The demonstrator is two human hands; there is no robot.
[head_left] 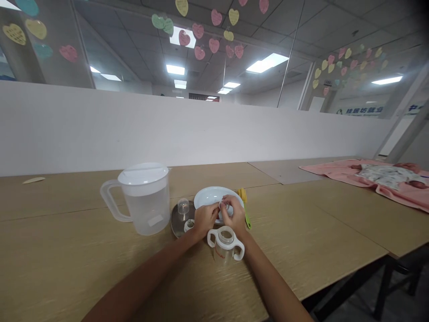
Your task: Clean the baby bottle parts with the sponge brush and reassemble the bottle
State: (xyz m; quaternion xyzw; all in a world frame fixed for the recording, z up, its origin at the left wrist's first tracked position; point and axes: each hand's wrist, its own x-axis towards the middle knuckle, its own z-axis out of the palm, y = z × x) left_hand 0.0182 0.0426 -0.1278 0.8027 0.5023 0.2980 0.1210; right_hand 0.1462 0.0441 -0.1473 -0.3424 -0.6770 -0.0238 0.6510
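Observation:
My left hand (pixel 205 219) and my right hand (pixel 235 215) meet above a white bowl (pixel 208 193), fingers closed. Between their fingertips is a small white, ring-like bottle part (pixel 221 204), partly covered by the fingers. Just below my right wrist stands a clear baby bottle (pixel 224 254) with two white handles, its top uncovered. A round metal tray (pixel 175 220) lies left of the bowl. On it are a clear dome-shaped bottle cap (pixel 183 206) and a small white bottle piece (pixel 188 225) beside my left wrist.
A large lidded plastic pitcher (pixel 147 208) stands left of the tray. Right of the bowl lies a brush with a yellow head (pixel 241 194) and green handle (pixel 247 218). A pink blanket (pixel 390 191) with a doll-like figure covers the far right. A white wall (pixel 201 132) borders the table's back.

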